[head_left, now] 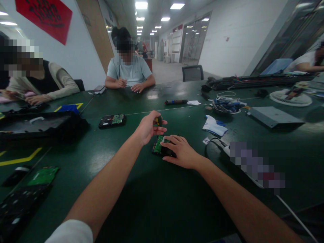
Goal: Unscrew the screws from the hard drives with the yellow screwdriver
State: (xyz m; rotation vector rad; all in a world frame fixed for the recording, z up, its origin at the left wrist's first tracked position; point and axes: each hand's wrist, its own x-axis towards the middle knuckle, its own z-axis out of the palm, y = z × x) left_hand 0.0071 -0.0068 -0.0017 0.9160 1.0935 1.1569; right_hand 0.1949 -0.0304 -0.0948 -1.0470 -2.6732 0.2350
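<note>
- A bowl (219, 110) on the far right of the table (141, 189) is heaped with tangled blue-and-white items (229, 103).
- In the black tray-like casing (73, 126) at the left, a curved white piece (36, 119) is seen.
- The green circuit-board unit (158, 145) is set at mid-table, partly covered by the right hand (182, 151), whose fingers are spread over it.
- A small yellow-and-black object (158, 120) is pinched in the left hand (151, 127), just above the unit.
- A second board unit (112, 120) is left lying to the left.
- On the right, a white glove (214, 125), a cable (212, 140) and a metal box (274, 116) are spread, apart from the hands.
</note>
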